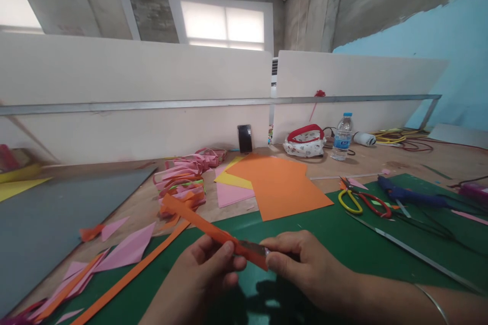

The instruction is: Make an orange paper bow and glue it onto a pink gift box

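Observation:
My left hand (208,269) pinches a strip of orange paper (198,221) between thumb and fingers, in front of me above the green cutting mat (213,310). The strip slants from upper left down to the right. My right hand (308,266) is closed around the handle of a metal-bladed tool (253,249). Its grey blade lies against the strip's lower end. Most of the handle is hidden in my fingers, so I cannot tell its exact kind. Another long orange strip (141,269) lies on the left, near pink paper pieces (125,249).
Orange sheets (285,188) lie ahead, beside a pile of pink and orange paper loops (183,177). Right of them are red-and-yellow-handled scissors (360,200), a blue glue gun (412,195) and a metal ruler (415,251). Farther back stand a phone (244,138), pouch (305,143) and water bottle (342,137).

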Action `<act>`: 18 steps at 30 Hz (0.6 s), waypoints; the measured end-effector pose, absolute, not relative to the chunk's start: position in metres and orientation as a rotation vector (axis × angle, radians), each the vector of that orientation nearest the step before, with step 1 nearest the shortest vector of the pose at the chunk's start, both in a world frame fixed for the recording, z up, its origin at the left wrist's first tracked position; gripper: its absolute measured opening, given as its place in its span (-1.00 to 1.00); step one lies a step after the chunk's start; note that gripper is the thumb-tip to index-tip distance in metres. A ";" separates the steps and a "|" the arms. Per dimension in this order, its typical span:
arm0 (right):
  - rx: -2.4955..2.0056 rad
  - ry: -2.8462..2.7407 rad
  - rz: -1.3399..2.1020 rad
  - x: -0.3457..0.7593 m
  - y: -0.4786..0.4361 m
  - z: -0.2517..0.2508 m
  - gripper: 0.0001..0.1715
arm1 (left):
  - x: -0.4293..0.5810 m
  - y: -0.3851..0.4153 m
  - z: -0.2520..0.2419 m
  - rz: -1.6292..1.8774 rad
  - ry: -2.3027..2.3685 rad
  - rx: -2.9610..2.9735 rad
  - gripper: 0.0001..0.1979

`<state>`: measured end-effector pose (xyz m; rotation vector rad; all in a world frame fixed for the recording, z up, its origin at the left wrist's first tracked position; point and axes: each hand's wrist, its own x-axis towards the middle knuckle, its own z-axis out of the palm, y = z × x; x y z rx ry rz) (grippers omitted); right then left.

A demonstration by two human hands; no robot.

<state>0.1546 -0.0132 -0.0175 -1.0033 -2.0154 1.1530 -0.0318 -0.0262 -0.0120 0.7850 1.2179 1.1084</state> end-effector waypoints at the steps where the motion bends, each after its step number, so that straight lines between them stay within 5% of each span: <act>1: -0.999 -2.008 1.164 0.154 -0.014 -0.018 -0.65 | -0.032 -0.026 -0.014 1.094 1.206 0.778 -0.79; 18: -0.932 -1.954 1.261 0.152 -0.014 -0.017 -0.64 | -0.031 -0.026 -0.016 1.128 1.246 0.940 -0.79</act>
